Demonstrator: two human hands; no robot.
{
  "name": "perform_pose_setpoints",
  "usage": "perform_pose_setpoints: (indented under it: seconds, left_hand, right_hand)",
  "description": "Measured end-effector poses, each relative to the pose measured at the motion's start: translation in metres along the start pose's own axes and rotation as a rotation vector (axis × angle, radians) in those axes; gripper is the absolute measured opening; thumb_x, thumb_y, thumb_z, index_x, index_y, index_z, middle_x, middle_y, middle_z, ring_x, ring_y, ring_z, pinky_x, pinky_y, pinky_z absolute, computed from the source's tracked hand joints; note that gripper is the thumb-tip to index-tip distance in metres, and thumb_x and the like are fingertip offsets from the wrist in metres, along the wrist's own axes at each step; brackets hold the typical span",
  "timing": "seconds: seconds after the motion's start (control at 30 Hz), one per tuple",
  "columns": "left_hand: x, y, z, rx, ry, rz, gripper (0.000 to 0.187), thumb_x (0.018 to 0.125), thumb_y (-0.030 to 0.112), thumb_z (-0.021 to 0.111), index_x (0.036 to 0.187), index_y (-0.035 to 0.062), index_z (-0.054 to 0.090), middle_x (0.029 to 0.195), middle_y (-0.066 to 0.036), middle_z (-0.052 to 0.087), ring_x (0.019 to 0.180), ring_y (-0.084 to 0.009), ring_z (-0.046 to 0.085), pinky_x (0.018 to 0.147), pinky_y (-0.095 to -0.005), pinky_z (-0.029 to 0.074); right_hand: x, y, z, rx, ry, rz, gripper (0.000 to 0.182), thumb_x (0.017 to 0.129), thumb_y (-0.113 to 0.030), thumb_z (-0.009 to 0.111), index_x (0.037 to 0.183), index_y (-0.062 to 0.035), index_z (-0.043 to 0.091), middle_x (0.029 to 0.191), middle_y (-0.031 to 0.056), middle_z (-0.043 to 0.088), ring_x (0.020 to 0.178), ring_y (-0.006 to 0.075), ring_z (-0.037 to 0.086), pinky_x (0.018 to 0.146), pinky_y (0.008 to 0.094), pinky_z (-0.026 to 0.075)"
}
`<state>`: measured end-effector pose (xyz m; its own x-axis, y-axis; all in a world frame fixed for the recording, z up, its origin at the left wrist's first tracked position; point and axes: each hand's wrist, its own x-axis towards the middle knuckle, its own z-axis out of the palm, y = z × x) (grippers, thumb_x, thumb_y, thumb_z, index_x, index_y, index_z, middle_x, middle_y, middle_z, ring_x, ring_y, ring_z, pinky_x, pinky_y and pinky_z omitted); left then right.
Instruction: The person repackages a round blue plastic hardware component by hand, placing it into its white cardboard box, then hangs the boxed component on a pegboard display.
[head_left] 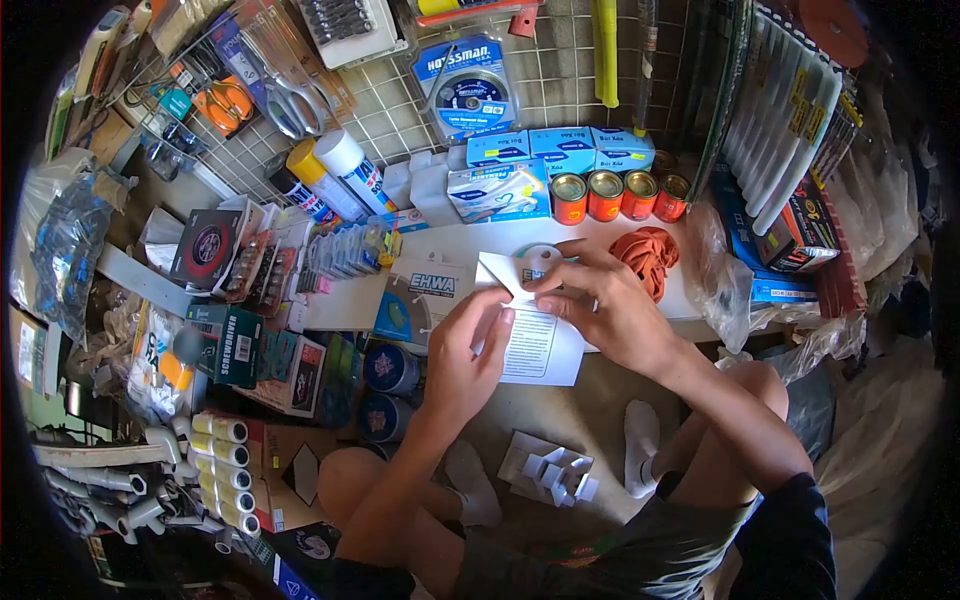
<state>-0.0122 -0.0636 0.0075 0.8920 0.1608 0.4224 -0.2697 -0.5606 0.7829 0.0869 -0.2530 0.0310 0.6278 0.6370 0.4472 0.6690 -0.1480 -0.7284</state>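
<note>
A white paper sheet (545,362) with a printed block of text is held up before me over the edge of the white shelf (445,243). Its upper left part is folded over. My left hand (468,345) pinches the left side of the paper between thumb and fingers. On the upper right side, my right hand (605,310) pinches it close to the fold, fingers bent. Behind the hands, an EHWA package (424,298) lies on the shelf. A white round piece (541,254) shows partly behind the paper.
Orange cans (604,196) line the shelf beside blue boxes (562,150) and a bundled orange cloth (645,258). Spray cans (350,170) lean at the back left. A green screwdriver box (226,343) stands left. Folded white card (548,470) lies on the floor between my feet.
</note>
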Motion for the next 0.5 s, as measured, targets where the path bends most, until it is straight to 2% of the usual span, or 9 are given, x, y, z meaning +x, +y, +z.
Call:
perform_pose_setpoints:
  seconds: [0.1,0.2,0.3,0.37,0.4,0.47,0.5]
  left_hand:
    - [0.001,0.001,0.003,-0.042,0.045,-0.072,0.014,0.098,0.010,0.065,0.105,-0.0022,0.065,0.097,-0.016,0.070,0.084,-0.0219,0.069,0.073,-0.0348,0.052]
    - [0.002,0.000,0.005,-0.109,0.079,-0.127,0.016,0.098,0.013,0.067,0.101,-0.0025,0.064,0.093,-0.013,0.068,0.082,-0.0171,0.065,0.072,-0.0320,0.049]
    - [0.008,-0.005,0.007,-0.160,0.098,-0.123,0.017,0.098,0.014,0.069,0.097,-0.0025,0.063,0.089,-0.010,0.065,0.082,-0.0162,0.061,0.075,-0.0305,0.048]
    - [0.009,-0.015,0.006,-0.088,0.113,-0.074,0.019,0.097,0.015,0.070,0.095,-0.0023,0.063,0.088,-0.009,0.063,0.083,-0.0167,0.060,0.078,-0.0304,0.047]
    - [0.009,-0.015,0.006,-0.147,0.131,-0.112,0.019,0.097,0.015,0.070,0.093,-0.0024,0.062,0.088,-0.009,0.062,0.083,-0.0172,0.060,0.078,-0.0308,0.047]
    - [0.009,-0.012,0.011,-0.267,0.167,-0.185,0.021,0.097,0.015,0.071,0.090,-0.0025,0.062,0.088,-0.010,0.061,0.083,-0.0183,0.059,0.079,-0.0317,0.047]
    - [0.009,-0.012,0.012,-0.225,0.190,-0.145,0.022,0.098,0.016,0.070,0.089,-0.0017,0.061,0.085,-0.007,0.061,0.081,-0.0146,0.057,0.075,-0.0300,0.045]
  right_hand:
    - [-0.001,-0.001,0.001,-0.097,0.026,-0.112,0.014,0.091,-0.011,0.073,0.104,-0.0085,0.075,0.124,0.0211,0.063,0.107,0.0401,0.067,0.089,0.0470,0.056]
    - [0.001,-0.001,0.004,-0.122,0.065,-0.124,0.013,0.090,-0.011,0.074,0.102,-0.0090,0.077,0.126,0.0205,0.062,0.107,0.0390,0.067,0.087,0.0462,0.057]
    - [0.001,-0.005,0.006,-0.064,0.024,-0.049,0.017,0.090,-0.013,0.076,0.107,-0.0099,0.077,0.130,0.0161,0.062,0.120,0.0367,0.060,0.102,0.0449,0.048]
    - [0.000,-0.006,0.008,0.009,0.013,0.025,0.027,0.088,-0.016,0.078,0.115,-0.0098,0.074,0.129,0.0162,0.062,0.120,0.0359,0.060,0.102,0.0451,0.048]
    - [0.000,-0.007,0.009,0.047,0.007,0.061,0.033,0.088,-0.018,0.080,0.118,-0.0097,0.072,0.129,0.0163,0.062,0.120,0.0355,0.060,0.102,0.0452,0.048]
    - [0.004,-0.011,0.007,0.044,0.101,0.096,0.043,0.087,-0.022,0.081,0.125,-0.0071,0.066,0.125,0.0204,0.062,0.097,0.0348,0.068,0.084,0.0434,0.055]
    - [0.005,-0.006,0.008,0.052,0.105,0.130,0.050,0.087,-0.027,0.082,0.127,-0.0047,0.063,0.120,0.0210,0.065,0.090,0.0320,0.070,0.080,0.0414,0.056]
